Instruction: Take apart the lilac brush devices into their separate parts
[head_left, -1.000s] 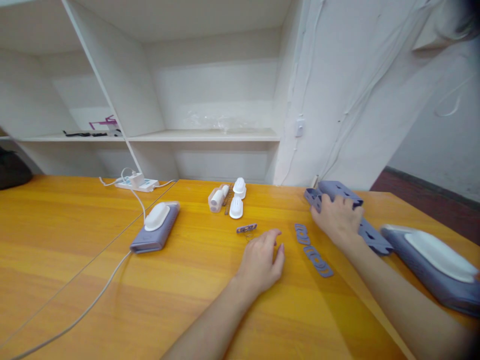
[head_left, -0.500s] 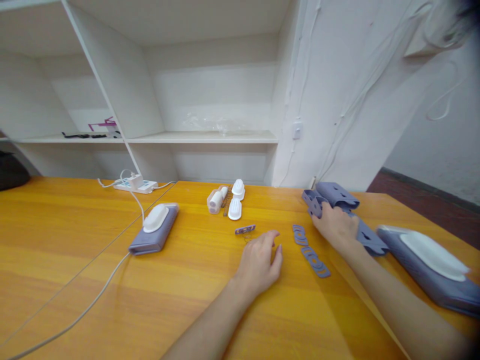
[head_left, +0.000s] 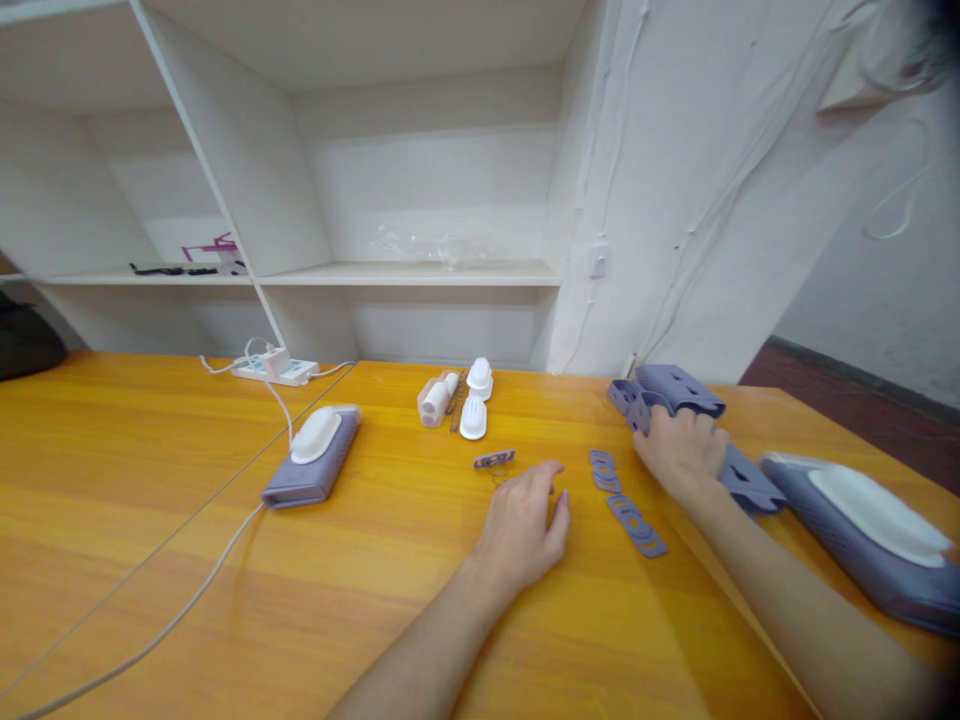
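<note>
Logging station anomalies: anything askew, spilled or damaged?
Nothing visibly spilled or broken. Slightly odd: crumpled clear plastic film lies loose on the white shelf, resembling discarded wrapping. Purple-grey hollow plastic shells sit at mixed angles by the bare right hand, so that cluster looks untidy.

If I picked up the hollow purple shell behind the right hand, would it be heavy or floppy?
Probably light: the purple shell looks hollow at its open end. It's likely stiff, since its curved walls don't sag. Its rounded edges might let it rock if pushed.
</note>
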